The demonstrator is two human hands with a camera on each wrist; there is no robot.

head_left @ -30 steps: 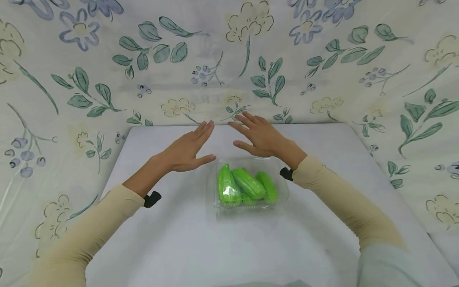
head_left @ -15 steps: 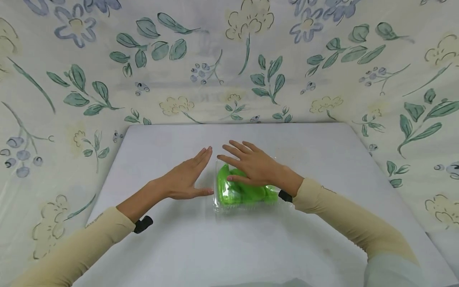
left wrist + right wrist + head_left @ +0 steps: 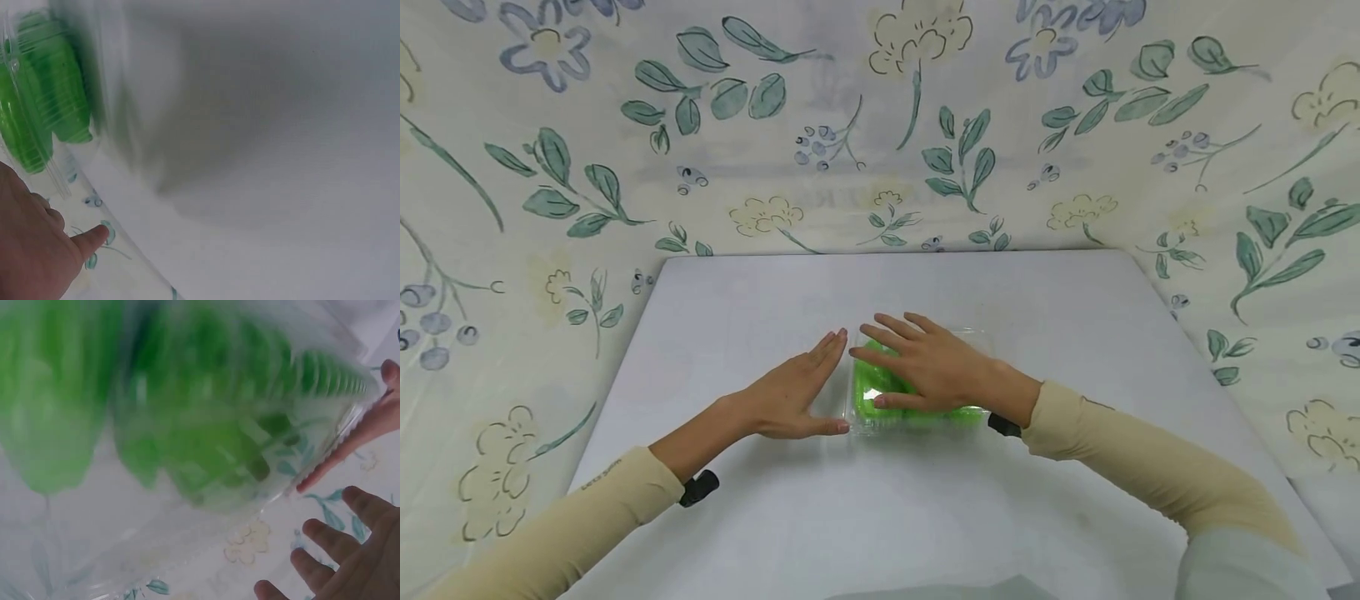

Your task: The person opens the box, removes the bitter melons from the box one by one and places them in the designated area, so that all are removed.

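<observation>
A clear plastic clamshell box [image 3: 977, 337] with several bright green, ridged vegetables [image 3: 206, 450] inside sits mid-table. My right hand [image 3: 928, 367] is spread flat over the box, its straight fingers reaching toward the left side and covering most of the contents in the head view. Just left of the box is my left hand [image 3: 793, 393], fingers straight and together, thumb pointing at the box's left edge. The left wrist view shows the left hand [image 3: 37, 244] beside the box, where the green vegetables [image 3: 56, 81] show through the ribbed plastic.
The box stands on a white table [image 3: 760, 517], with its back edge not far beyond the hands. Behind and around the table hangs a floral-print sheet [image 3: 820, 192]. Dark wrist cameras [image 3: 700, 489] sit under both sleeves.
Both hands have come down and nearer the front. My right hand moved from behind the box to over it; my left hand now lies alongside its left edge. The box stays put.
</observation>
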